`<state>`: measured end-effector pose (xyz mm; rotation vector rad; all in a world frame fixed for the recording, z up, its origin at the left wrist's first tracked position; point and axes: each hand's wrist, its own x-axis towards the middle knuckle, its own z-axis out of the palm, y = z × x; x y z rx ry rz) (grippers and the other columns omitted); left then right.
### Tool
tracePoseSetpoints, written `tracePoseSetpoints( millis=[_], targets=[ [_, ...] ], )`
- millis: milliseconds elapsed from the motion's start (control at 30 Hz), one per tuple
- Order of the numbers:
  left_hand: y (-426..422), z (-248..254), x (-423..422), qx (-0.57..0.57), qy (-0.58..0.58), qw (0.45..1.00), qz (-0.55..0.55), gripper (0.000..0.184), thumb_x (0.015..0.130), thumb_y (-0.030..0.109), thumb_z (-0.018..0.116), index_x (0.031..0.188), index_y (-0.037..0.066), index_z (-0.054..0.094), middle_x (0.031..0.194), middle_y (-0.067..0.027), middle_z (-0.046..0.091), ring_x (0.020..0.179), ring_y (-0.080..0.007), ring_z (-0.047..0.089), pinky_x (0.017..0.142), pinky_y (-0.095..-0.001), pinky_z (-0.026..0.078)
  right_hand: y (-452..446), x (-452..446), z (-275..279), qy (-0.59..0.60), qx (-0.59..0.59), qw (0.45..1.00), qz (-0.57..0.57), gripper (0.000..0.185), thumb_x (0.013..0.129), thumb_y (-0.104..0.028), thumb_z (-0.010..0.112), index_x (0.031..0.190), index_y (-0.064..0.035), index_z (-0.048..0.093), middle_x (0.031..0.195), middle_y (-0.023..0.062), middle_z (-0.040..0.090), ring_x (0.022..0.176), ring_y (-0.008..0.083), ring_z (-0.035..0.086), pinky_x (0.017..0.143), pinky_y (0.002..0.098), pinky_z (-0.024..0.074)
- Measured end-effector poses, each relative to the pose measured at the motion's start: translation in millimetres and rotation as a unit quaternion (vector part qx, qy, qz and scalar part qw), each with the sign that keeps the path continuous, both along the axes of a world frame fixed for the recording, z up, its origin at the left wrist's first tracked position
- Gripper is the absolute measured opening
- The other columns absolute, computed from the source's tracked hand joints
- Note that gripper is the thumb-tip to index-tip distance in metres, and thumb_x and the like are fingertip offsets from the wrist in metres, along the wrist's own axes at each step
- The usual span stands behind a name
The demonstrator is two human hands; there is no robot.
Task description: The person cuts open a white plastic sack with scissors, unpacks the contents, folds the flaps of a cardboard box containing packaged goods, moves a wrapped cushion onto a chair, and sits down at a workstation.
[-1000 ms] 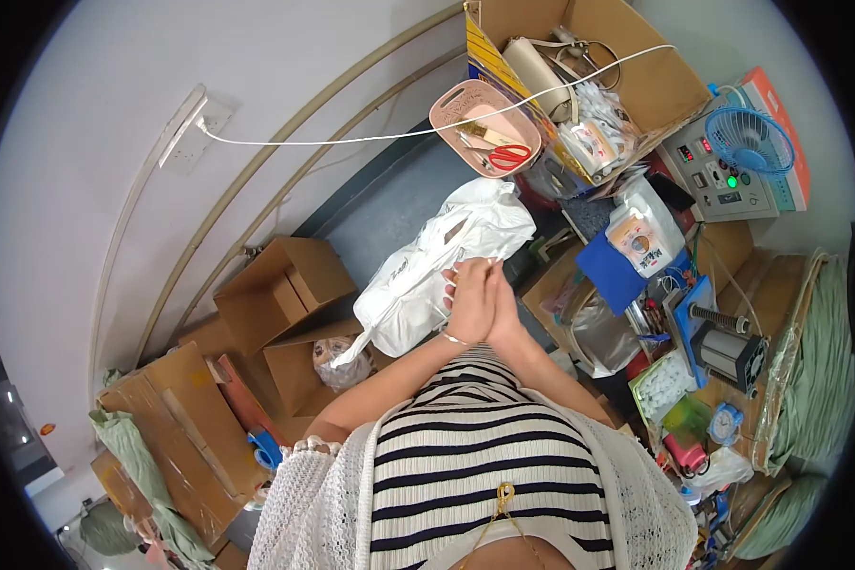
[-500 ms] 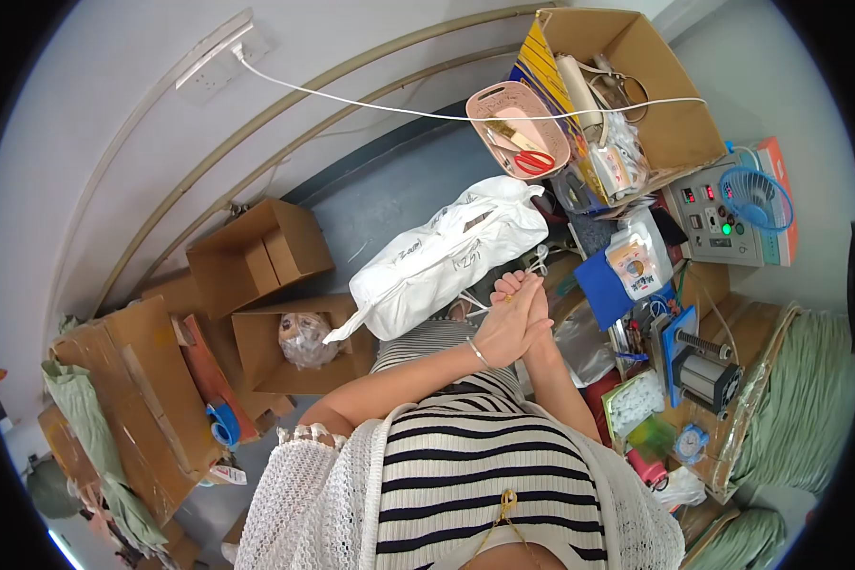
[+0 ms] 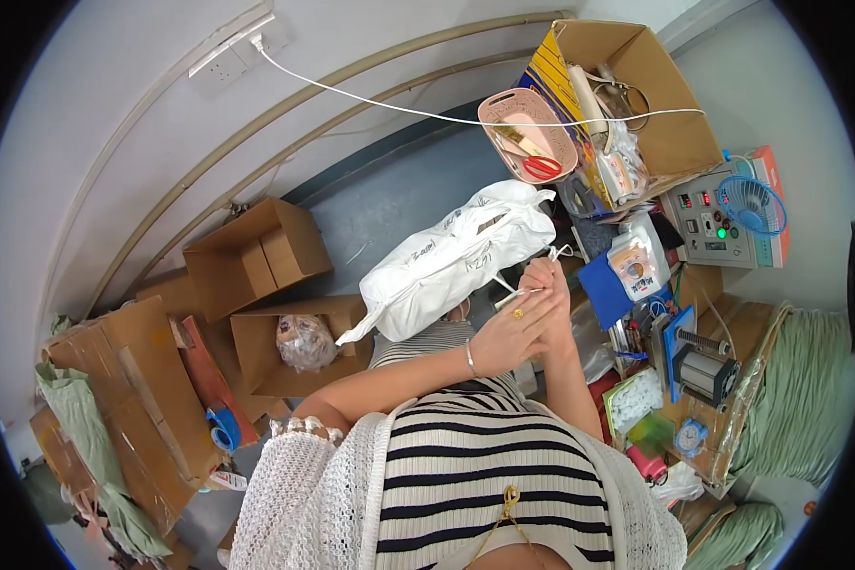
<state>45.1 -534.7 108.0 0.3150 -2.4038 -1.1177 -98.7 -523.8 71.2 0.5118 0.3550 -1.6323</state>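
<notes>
White bag [image 3: 446, 266] lies mid-frame. L hand [image 3: 511, 332], fingers near straight, rests vs. R hand [image 3: 559, 302], fingers part-curled; can't tell if either grips white cord [image 3: 505, 283]. Cord could snag btwn palms, tugging bag askew.

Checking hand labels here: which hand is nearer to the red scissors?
Right. The right hand is below the scissors in this view; the left hand, against it, is lower and farther off.
</notes>
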Motion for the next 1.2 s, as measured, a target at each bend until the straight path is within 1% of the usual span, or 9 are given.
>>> tracePoseSetpoints(
  millis=[133, 233, 333, 367, 433, 533, 833, 1067, 1200],
  targets=[
    [6.6, -15.0, 9.2, 0.024, 0.031, 0.998, -0.039, 0.056, 0.079, 0.018, 0.061, 0.128, -0.002, 0.041, 0.136, -0.0157, 0.038, 0.128, -0.0284, 0.035, 0.103, -0.0400, 0.031, 3.7, -22.5, -25.9, -0.006, 0.012, 1.000, 0.007, 0.028, 0.095, -0.023, 0.043, 0.070, -0.0105, 0.042, 0.050, -0.0029, 0.029, 0.038, 0.0076, 0.029, 0.034, 0.0227, 0.0240],
    [-1.3, -32.2, 25.5, 0.035, 0.030, 0.998, -0.052, 0.042, 0.080, 0.013, 0.059, 0.120, 0.001, 0.051, 0.127, -0.0133, 0.049, 0.117, -0.0279, 0.048, 0.097, -0.0377, 0.039, 3.3, -39.4, -41.1, 0.275, 0.168, 0.927, 0.194, 0.020, 0.091, -0.020, 0.046, 0.076, -0.0079, 0.048, 0.053, -0.0018, 0.034, 0.037, 0.0094, 0.030, 0.030, 0.0248, 0.0222],
    [-27.6, -58.9, 36.2, 0.043, -0.028, 0.990, 0.132, 0.028, 0.078, 0.002, 0.055, 0.106, 0.003, 0.058, 0.112, -0.0122, 0.058, 0.103, -0.0296, 0.055, 0.085, -0.0390, 0.045, 14.8, -50.2, -104.6, 0.798, 0.194, 0.515, 0.247, 0.020, 0.090, -0.019, 0.049, 0.101, -0.0035, 0.052, 0.062, 0.0073, 0.054, 0.048, 0.0197, 0.052, 0.045, 0.0332, 0.0419],
    [-41.7, -67.4, 36.3, 0.022, -0.041, 0.982, 0.182, 0.028, 0.076, 0.001, 0.055, 0.103, 0.003, 0.059, 0.109, -0.0122, 0.059, 0.102, -0.0298, 0.055, 0.084, -0.0391, 0.044, 10.2, -44.9, -98.6, 0.795, 0.198, 0.517, 0.247, 0.020, 0.090, -0.019, 0.049, 0.101, -0.0035, 0.052, 0.062, 0.0073, 0.054, 0.048, 0.0197, 0.052, 0.045, 0.0332, 0.0419],
    [-71.8, -87.3, 28.6, -0.027, -0.075, 0.970, 0.228, 0.027, 0.075, 0.001, 0.054, 0.101, 0.004, 0.060, 0.107, -0.0114, 0.059, 0.103, -0.0285, 0.054, 0.087, -0.0393, 0.042, -10.1, -28.6, -62.7, 0.905, 0.152, 0.198, 0.344, 0.032, 0.086, -0.012, 0.047, 0.117, -0.0052, 0.046, 0.071, 0.0170, 0.060, 0.061, 0.0315, 0.059, 0.057, 0.0416, 0.0460],
    [-103.0, -132.4, 4.1, -0.126, -0.148, 0.961, 0.198, 0.025, 0.077, 0.005, 0.051, 0.100, 0.006, 0.060, 0.107, -0.0095, 0.059, 0.109, -0.0249, 0.051, 0.096, -0.0412, 0.036, -50.0, -24.0, -64.2, 0.900, 0.045, 0.107, 0.420, 0.049, 0.082, -0.006, 0.043, 0.130, -0.0033, 0.036, 0.075, 0.0196, 0.062, 0.069, 0.0361, 0.061, 0.060, 0.0452, 0.0468],
    [-181.8, -152.8, 33.4, -0.400, -0.509, 0.757, 0.087, 0.040, 0.088, 0.023, 0.044, 0.126, 0.012, 0.049, 0.134, -0.0025, 0.043, 0.136, -0.0192, 0.019, 0.112, -0.0472, 0.005, -20.4, -53.1, -91.2, 0.861, -0.022, 0.005, 0.508, 0.010, 0.079, -0.012, 0.051, 0.083, -0.0045, 0.056, 0.072, 0.0152, 0.063, 0.069, 0.0309, 0.064, 0.059, 0.0428, 0.0491],
    [-187.6, -155.9, 25.6, -0.398, -0.494, 0.761, 0.132, 0.040, 0.085, 0.021, 0.047, 0.123, 0.009, 0.051, 0.131, -0.0034, 0.045, 0.136, -0.0221, 0.020, 0.112, -0.0460, 0.006, 70.5, -102.4, -78.2, 0.805, 0.130, 0.051, 0.576, 0.010, 0.077, -0.008, 0.050, 0.086, -0.0041, 0.054, 0.075, 0.0169, 0.063, 0.074, 0.0328, 0.064, 0.065, 0.0454, 0.0497],
    [-162.0, -140.6, -1.5, -0.342, -0.422, 0.826, 0.152, 0.026, 0.081, 0.016, 0.049, 0.102, 0.006, 0.060, 0.110, -0.0095, 0.056, 0.113, -0.0232, 0.046, 0.101, -0.0397, 0.029, 53.9, -77.5, -92.9, 0.855, 0.152, 0.093, 0.487, 0.012, 0.078, -0.008, 0.049, 0.087, -0.0012, 0.051, 0.072, 0.0180, 0.063, 0.067, 0.0341, 0.064, 0.060, 0.0441, 0.0508]
  ],
)
